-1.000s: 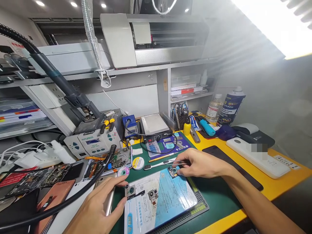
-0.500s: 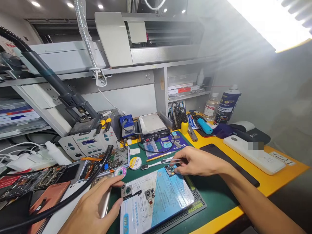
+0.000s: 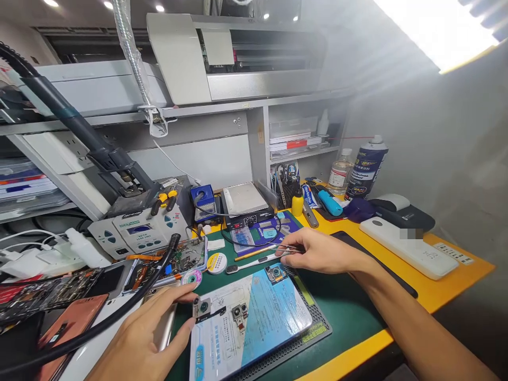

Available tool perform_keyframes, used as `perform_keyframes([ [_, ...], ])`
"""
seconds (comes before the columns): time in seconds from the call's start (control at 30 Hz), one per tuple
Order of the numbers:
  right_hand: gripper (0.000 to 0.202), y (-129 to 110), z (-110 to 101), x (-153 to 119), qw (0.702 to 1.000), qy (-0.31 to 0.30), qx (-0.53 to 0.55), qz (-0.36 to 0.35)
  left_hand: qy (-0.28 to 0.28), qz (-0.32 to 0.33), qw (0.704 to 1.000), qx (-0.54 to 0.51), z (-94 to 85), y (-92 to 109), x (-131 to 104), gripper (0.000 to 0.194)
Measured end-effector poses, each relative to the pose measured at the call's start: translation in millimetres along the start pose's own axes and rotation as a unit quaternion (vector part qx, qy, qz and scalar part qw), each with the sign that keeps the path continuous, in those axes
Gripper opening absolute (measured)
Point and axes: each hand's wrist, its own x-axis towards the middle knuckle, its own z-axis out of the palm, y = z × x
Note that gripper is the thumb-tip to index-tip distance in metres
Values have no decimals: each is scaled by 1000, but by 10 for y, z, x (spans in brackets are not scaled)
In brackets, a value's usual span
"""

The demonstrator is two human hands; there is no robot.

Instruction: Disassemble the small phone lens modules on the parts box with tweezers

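A blue and white printed box lies on the green mat. Three small camera modules rest on it: one at the upper left, one in the middle, one near the top right corner. My left hand is beside the left module, thumb and forefinger apart at its edge. My right hand is just beyond the box's top right corner, thumb and fingers closed on thin metal tweezers. A toothbrush lies behind the box.
On the left are a black hose, an opened device with circuit boards and a soldering station. A yellow bottle, spray can, white phone-shaped item and black flat panel are behind and right.
My right hand has lifted off the top right module and sits slightly above it. My left hand stays by the left module. The whole view has shifted slightly.
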Motion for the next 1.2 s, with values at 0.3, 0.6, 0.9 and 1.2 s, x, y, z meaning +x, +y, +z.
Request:
perform_keyframes([
  [0.3,46,22,41,69,993,106,42,10,-51,-57,997,-20,-59,87,-13,40],
  [0.6,52,21,100,120,973,187,132,25,-56,-61,996,-21,-68,97,-13,44],
  [0.9,54,40,104,133,974,208,92,11,-1,-19,1000,-10,-49,82,7,40],
  [1.2,43,102,168,159,989,145,19,22,8,13,999,34,27,-46,-24,40],
])
